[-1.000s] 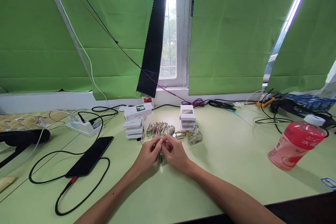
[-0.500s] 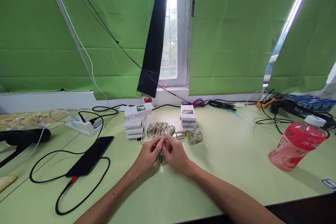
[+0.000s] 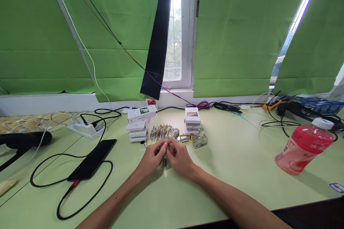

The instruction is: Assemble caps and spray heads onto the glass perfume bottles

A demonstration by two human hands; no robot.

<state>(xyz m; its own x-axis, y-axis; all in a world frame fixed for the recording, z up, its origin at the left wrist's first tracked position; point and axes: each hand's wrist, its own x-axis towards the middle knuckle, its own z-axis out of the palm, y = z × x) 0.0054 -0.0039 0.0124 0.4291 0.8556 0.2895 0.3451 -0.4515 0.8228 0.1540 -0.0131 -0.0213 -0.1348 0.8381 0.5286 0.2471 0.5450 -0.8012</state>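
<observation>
On the surface [image 3: 239, 161], left of the held bottle [image 3: 165, 162] and beyond it, stood a stack of white cartons [image 3: 137, 136], the top one askew, none showing what was inside. A small dark cap [image 3: 143, 145] sat nearer the held bottle, also to its left. Beyond the held bottle ran a row of glass bottles [image 3: 160, 131], packed side by side, too small to read for contents.

The left hand [image 3: 151, 155] flanked the held bottle's left side and the right hand [image 3: 182, 154] its right — about equally near. The fingers of both were closed in a pinch and met over its far end, seemingly gripping it, though the knuckles hid the contact. From the fingers, the bottle's visible part lay toward the person, narrow; its long axis seemed to run near-to-far or upright — I could not tell which.

Right of the held bottle and beyond came gold and silver tubes [image 3: 185, 138], a second carton pile [image 3: 192, 117] and a flat glass bottle [image 3: 200, 142]. Farthest right leaned a pink drink bottle [image 3: 303, 146], white cap on.
</observation>
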